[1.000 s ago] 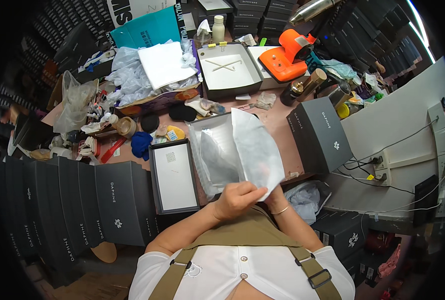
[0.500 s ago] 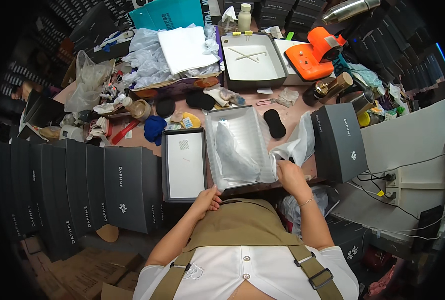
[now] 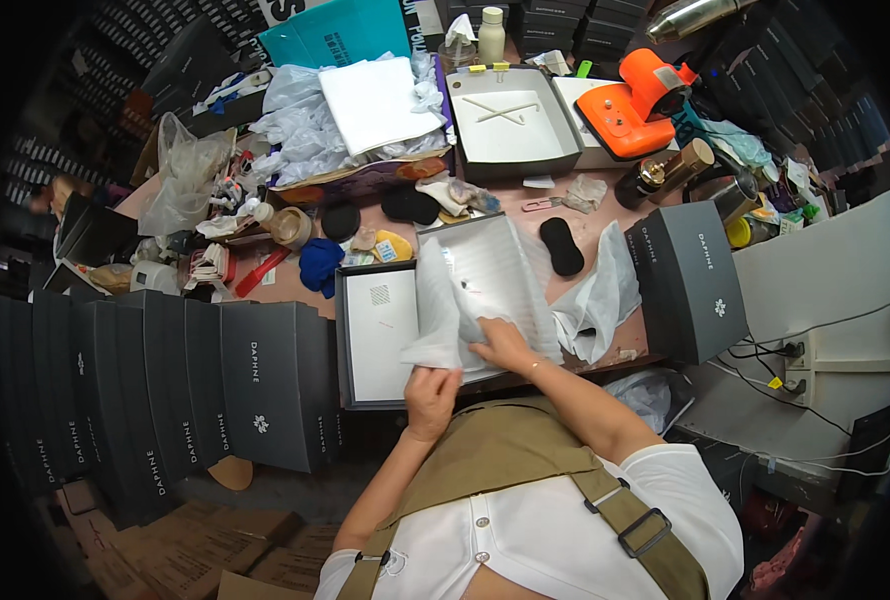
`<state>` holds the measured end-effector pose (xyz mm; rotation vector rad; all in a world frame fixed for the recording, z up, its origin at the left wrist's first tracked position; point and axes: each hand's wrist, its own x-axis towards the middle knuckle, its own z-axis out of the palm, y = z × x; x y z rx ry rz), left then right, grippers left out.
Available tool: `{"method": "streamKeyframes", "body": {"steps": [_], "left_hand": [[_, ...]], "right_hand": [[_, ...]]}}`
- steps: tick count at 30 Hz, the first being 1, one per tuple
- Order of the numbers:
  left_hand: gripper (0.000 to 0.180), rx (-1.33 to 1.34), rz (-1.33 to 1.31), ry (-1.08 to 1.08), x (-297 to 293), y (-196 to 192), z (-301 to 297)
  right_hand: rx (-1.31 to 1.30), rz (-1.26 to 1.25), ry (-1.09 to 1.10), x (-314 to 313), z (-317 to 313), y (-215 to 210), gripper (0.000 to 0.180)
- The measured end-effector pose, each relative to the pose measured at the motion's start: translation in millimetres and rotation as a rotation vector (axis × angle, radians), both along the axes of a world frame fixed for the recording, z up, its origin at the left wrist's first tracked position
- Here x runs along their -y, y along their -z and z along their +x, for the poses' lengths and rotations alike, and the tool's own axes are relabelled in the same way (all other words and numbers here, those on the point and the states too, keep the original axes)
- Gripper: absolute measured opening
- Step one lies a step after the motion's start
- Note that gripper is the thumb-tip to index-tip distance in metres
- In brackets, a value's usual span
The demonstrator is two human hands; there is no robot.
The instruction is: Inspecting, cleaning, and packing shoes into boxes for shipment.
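Note:
A shoe-box-sized box (image 3: pixel 472 232) stands before me, lined with white translucent wrapping sheet (image 3: pixel 440 325) whose left part is folded over toward its near left corner. At that corner my left hand (image 3: pixel 433 402) is closed, gripping the sheet's near edge between fingers and thumb. My right hand (image 3: pixel 506 347) reaches into the box from the right, fingers stretched leftward and apart, touching the wrapping. Whatever lies under the sheet is mostly hidden; only a small dark spot shows. The grey-rimmed box lid (image 3: pixel 383 335) lies inside up, to the left.
Grey shoe boxes stand in a row (image 3: pixel 275 385) at left, and another box (image 3: pixel 690 285) at right. Crumpled white paper (image 3: pixel 605 295) and a black insole-shaped pad (image 3: pixel 562 247) lie right of the open box. Beyond are a tray (image 3: pixel 515 115) and an orange device (image 3: pixel 630 110).
My right hand has moved left from the box's right edge into it. My left hand has taken hold of the wrapping's near edge, and the sheet is folded leftward.

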<state>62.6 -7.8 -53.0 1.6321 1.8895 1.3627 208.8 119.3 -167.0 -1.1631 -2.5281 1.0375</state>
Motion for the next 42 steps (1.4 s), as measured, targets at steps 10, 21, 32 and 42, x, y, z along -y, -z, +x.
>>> {"method": "streamKeyframes", "body": {"steps": [10, 21, 32, 42], "left_hand": [[0.039, -0.198, -0.195, 0.198, -64, 31, -2], [0.050, -0.376, -0.492, 0.532, -122, 84, 15], [0.090, 1.383, -1.106, 0.557, -123, -7, 63], [0.053, 1.046, -0.469, 0.130, -46, -5, -34]], "right_hand": [[0.265, 0.625, 0.234, -29, 96, -108, 0.036], [0.276, 0.543, 0.243, -55, 188, -94, 0.031], [-0.420, 0.496, 0.197, -31, 111, -258, 0.026], [-0.780, -1.162, 0.245, 53, 69, -191, 0.040]]}}
